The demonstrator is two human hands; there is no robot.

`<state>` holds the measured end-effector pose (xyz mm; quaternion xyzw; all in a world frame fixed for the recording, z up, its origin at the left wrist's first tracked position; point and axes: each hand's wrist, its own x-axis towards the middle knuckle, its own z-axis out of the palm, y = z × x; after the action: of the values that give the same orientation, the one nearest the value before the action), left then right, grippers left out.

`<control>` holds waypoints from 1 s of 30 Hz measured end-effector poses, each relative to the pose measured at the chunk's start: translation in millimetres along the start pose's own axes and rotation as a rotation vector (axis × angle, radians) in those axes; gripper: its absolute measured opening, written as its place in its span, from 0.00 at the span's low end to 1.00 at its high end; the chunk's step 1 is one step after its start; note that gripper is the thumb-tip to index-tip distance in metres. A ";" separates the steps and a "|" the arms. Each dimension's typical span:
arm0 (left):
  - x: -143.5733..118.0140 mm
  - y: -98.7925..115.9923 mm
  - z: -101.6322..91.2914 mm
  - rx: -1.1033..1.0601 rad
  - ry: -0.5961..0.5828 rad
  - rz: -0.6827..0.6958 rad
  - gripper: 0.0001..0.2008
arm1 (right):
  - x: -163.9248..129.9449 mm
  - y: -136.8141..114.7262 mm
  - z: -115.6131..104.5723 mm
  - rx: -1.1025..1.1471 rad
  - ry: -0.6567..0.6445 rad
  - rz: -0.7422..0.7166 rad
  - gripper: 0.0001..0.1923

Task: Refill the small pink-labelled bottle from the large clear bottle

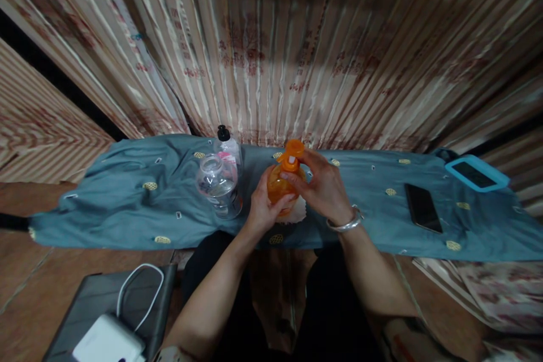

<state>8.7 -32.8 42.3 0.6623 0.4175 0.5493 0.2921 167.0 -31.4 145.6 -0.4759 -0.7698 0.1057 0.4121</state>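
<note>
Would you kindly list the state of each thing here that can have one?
orange bottle: upright, gripped, flip cap open
left hand: closed around the orange bottle's body
right hand: fingers at the bottle's neck
clear bottle: on the cloth, black cap on
phone: lying flat, screen dark
tablet: in blue case, screen dark

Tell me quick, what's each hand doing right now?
Left hand: closed around the body of the orange bottle, holding it.
Right hand: fingers curled at the bottle's neck, under the orange cap.
</note>
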 end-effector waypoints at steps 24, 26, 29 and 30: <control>6.5 -18.8 9.9 -0.109 0.020 -0.174 0.44 | -86.1 64.8 56.1 -0.137 -0.274 0.471 0.20; 6.0 -19.1 11.8 -0.167 0.002 -0.211 0.39 | -86.4 65.1 67.5 -0.180 -0.317 0.525 0.21; 5.7 -14.7 10.8 -0.214 0.014 -0.230 0.35 | -83.5 66.5 74.7 -0.211 -0.385 0.602 0.19; 5.8 -12.4 9.7 -0.217 0.022 -0.229 0.35 | -82.8 67.1 75.4 -0.213 -0.403 0.626 0.18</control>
<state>15.6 -21.1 32.4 0.5688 0.4317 0.5616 0.4180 172.0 -46.7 16.1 -0.6977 -0.6595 0.2370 0.1487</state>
